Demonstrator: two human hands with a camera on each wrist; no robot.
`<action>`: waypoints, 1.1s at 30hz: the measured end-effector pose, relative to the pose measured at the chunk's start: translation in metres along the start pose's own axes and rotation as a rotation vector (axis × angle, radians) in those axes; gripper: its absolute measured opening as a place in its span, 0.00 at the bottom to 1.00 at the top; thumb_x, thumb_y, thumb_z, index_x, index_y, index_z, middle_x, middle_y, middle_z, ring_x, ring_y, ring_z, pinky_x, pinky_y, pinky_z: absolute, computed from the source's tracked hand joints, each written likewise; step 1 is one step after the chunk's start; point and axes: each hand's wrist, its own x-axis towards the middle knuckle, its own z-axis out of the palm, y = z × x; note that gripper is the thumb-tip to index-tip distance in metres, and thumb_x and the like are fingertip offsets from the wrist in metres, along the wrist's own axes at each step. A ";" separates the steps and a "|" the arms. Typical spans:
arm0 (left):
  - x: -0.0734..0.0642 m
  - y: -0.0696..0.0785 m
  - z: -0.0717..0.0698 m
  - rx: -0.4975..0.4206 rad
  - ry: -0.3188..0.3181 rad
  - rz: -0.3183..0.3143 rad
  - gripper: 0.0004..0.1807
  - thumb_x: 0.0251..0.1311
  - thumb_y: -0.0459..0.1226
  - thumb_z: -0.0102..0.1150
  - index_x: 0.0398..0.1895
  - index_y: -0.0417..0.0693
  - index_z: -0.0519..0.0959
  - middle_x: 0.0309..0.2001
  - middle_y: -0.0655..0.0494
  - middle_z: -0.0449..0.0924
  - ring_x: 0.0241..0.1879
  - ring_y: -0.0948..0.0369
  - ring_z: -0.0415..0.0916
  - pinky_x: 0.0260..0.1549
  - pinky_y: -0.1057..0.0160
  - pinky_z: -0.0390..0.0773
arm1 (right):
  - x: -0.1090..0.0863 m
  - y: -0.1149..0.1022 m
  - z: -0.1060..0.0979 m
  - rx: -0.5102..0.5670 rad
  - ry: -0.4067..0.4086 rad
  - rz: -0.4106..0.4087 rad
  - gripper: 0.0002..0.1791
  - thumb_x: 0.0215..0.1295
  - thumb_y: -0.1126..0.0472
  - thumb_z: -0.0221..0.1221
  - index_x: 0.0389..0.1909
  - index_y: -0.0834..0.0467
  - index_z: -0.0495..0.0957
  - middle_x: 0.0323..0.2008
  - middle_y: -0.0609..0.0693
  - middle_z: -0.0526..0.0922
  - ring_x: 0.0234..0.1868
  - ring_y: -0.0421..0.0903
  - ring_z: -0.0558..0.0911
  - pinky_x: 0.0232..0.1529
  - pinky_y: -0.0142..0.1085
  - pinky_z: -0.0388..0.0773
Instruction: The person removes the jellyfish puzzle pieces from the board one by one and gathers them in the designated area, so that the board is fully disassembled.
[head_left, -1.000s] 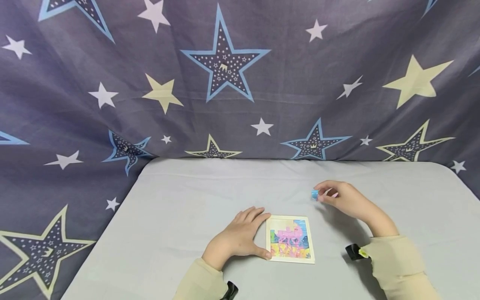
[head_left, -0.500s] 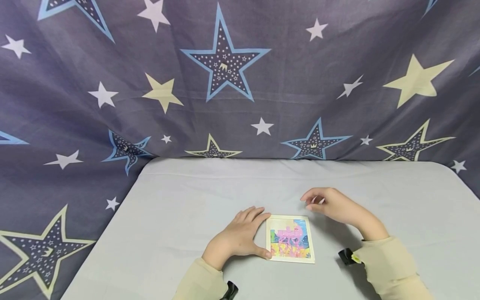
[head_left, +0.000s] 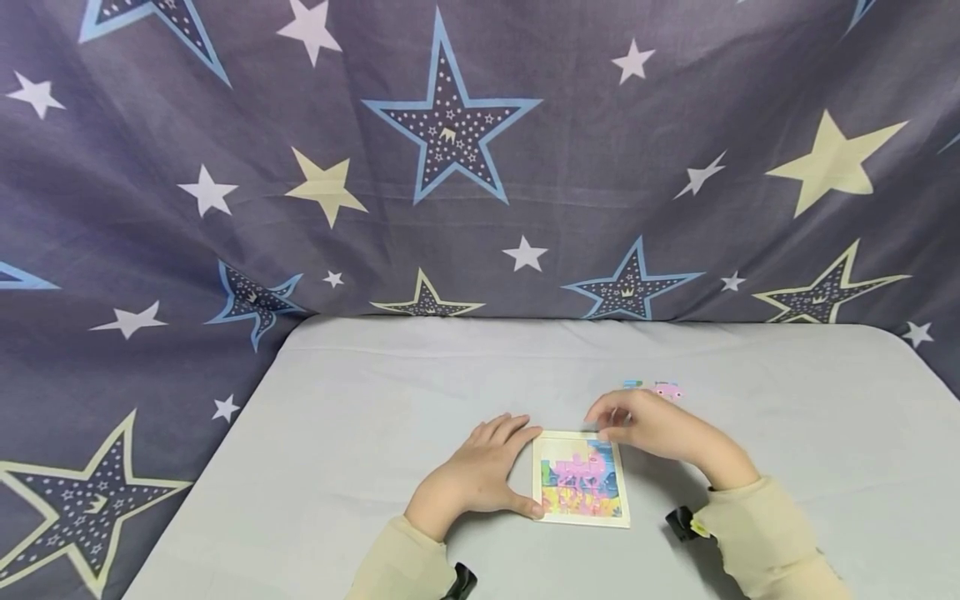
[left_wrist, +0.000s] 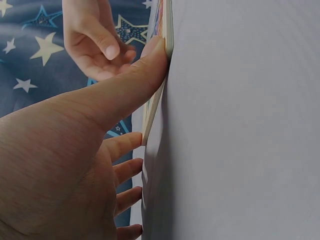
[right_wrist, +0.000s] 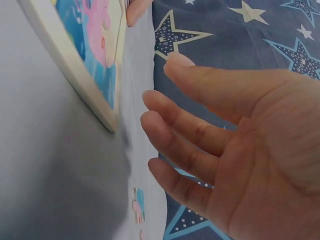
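A jigsaw puzzle in a pale square frame (head_left: 621, 500) lies on the table, showing a pink figure with blue and yellow parts; its upper left has a bare cream area. My left hand (head_left: 480, 471) spans the frame's left side, its straight thumb on the lower corner and index finger at the upper one. Over the frame's upper right corner hovers my right hand (head_left: 652, 425), fingers loosely bent and nothing between them in the right wrist view. Behind it lie a blue puzzle piece (head_left: 632, 384) and a pink puzzle piece with eyes (head_left: 667, 389), both partly hidden.
The table (head_left: 360, 450) has a light grey cloth cover. A dark curtain (head_left: 480, 242) with stars hangs along its back and left side. Black wrist bands (head_left: 681, 523) sit at both sleeves.
My right hand has let go of the blue piece and moved left and nearer, to the frame's corner. The two pieces now show on the table behind it. The left hand stays put.
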 end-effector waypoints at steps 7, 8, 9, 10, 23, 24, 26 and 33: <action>0.001 0.002 -0.002 0.021 0.007 -0.003 0.58 0.42 0.62 0.74 0.76 0.54 0.59 0.77 0.54 0.53 0.76 0.50 0.45 0.74 0.48 0.47 | 0.001 0.001 0.003 0.018 -0.069 0.002 0.06 0.60 0.68 0.66 0.38 0.58 0.84 0.27 0.42 0.75 0.30 0.38 0.71 0.30 0.29 0.73; 0.001 0.002 -0.002 0.024 0.008 -0.002 0.58 0.42 0.62 0.74 0.76 0.54 0.59 0.77 0.54 0.53 0.76 0.50 0.45 0.74 0.48 0.47 | 0.002 0.001 0.003 0.018 -0.074 0.005 0.06 0.59 0.68 0.67 0.37 0.58 0.84 0.27 0.42 0.74 0.30 0.38 0.71 0.30 0.29 0.72; 0.001 0.002 -0.001 0.022 0.011 -0.001 0.58 0.42 0.62 0.74 0.76 0.54 0.59 0.76 0.53 0.53 0.76 0.50 0.45 0.74 0.48 0.47 | 0.002 0.002 0.004 0.016 -0.077 0.006 0.07 0.58 0.69 0.67 0.37 0.58 0.84 0.27 0.42 0.74 0.30 0.38 0.70 0.30 0.29 0.72; 0.002 0.002 -0.001 0.018 0.010 -0.001 0.58 0.43 0.62 0.74 0.76 0.54 0.59 0.77 0.53 0.53 0.76 0.50 0.45 0.74 0.48 0.47 | 0.002 0.002 0.005 0.009 -0.082 0.007 0.07 0.58 0.69 0.68 0.37 0.57 0.84 0.27 0.42 0.74 0.30 0.38 0.70 0.30 0.28 0.72; 0.002 0.000 0.001 0.020 0.007 -0.005 0.58 0.42 0.62 0.74 0.76 0.54 0.59 0.77 0.54 0.52 0.76 0.50 0.45 0.74 0.47 0.46 | 0.002 0.003 0.013 -0.046 -0.113 0.044 0.10 0.54 0.69 0.70 0.36 0.54 0.85 0.28 0.45 0.72 0.29 0.38 0.69 0.30 0.29 0.71; 0.002 0.000 0.001 0.023 0.008 -0.003 0.58 0.42 0.62 0.74 0.76 0.54 0.59 0.77 0.54 0.52 0.76 0.50 0.45 0.74 0.48 0.46 | 0.002 0.003 0.013 -0.046 -0.113 0.045 0.10 0.54 0.69 0.71 0.36 0.54 0.85 0.28 0.45 0.72 0.29 0.38 0.69 0.30 0.29 0.71; 0.002 -0.001 0.001 0.031 0.009 -0.001 0.58 0.42 0.62 0.74 0.76 0.55 0.59 0.77 0.54 0.52 0.76 0.50 0.45 0.74 0.48 0.47 | 0.002 0.004 0.013 -0.044 -0.113 0.048 0.10 0.54 0.69 0.71 0.35 0.54 0.86 0.28 0.45 0.72 0.30 0.39 0.69 0.30 0.29 0.72; 0.002 -0.001 0.002 0.035 0.008 0.002 0.58 0.42 0.63 0.74 0.76 0.54 0.59 0.76 0.54 0.53 0.76 0.51 0.45 0.74 0.49 0.47 | 0.002 0.005 0.014 -0.038 -0.117 0.050 0.09 0.54 0.69 0.70 0.34 0.53 0.86 0.29 0.44 0.72 0.31 0.40 0.70 0.31 0.29 0.72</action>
